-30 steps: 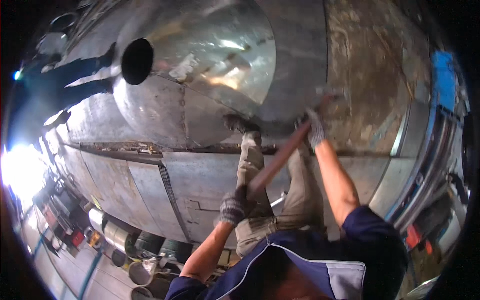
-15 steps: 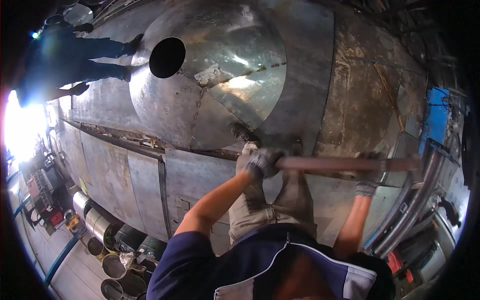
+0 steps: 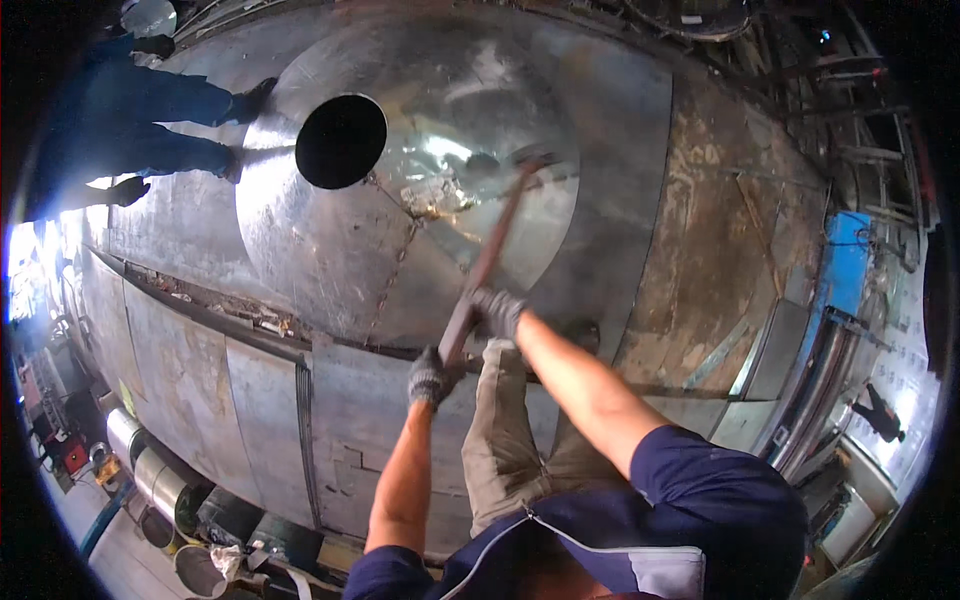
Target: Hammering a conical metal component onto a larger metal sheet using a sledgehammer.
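Note:
A long-handled hammer (image 3: 494,240) with a reddish-brown handle reaches forward over a large, round, shallow cone of sheet metal (image 3: 320,240). Motion blurs its head, which is over the right part of the cone; whether it touches the metal I cannot tell. My left hand (image 3: 429,376), in a grey glove, is closed around the handle's near end. Further up, my gloved right hand (image 3: 495,312) also wraps the handle. A round dark hole (image 3: 341,141) opens in the cone, and a rough weld seam (image 3: 392,265) runs down its near side.
Another person (image 3: 150,120) in dark blue stands at the cone's left edge. Metal plates (image 3: 190,345) cover the floor, with a debris-filled gap (image 3: 225,305) between them. Metal cylinders (image 3: 165,485) lie at lower left. A blue panel (image 3: 848,262) and pipes (image 3: 815,395) are at right.
The hammer has swung from my right side to forward over the cone. My left hand has moved left and down, and my right hand has slid in close to it.

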`<state>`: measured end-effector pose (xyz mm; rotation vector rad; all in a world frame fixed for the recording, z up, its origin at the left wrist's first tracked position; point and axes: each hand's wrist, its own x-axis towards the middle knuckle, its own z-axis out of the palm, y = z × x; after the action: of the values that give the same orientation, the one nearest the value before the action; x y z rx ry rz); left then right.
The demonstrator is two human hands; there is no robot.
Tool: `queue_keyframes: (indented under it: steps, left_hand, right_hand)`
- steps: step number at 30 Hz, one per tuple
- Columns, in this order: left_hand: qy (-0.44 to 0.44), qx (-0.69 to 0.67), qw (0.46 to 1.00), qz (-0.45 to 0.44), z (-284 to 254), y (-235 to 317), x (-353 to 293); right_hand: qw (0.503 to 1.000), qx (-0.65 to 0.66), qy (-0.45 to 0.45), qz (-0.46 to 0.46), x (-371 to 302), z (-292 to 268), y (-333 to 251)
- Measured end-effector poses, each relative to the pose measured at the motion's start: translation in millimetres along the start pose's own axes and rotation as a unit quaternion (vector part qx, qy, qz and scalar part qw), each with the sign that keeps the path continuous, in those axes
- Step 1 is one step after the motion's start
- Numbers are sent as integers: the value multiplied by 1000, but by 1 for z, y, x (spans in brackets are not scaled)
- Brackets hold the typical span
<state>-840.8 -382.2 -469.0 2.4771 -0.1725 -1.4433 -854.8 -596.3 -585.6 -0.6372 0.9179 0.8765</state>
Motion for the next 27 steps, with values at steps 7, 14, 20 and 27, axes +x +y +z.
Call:
queue_keyframes:
  steps: [7,14,20,27]
  left_hand:
    - [-107,-31,994,0,25,-4,-163]
    - [-221,-68,969,-87,-59,64,-302]
    - [-119,-34,992,40,-81,101,-282]
    - [45,-41,971,230,-90,261,-130]
  right_hand:
    - [944,311,108,-36,-95,13,36]
    - [954,230,191,1,-177,41,104]
    - [943,309,103,-61,-211,5,26]
    - [919,202,52,-334,-283,-135,-212]
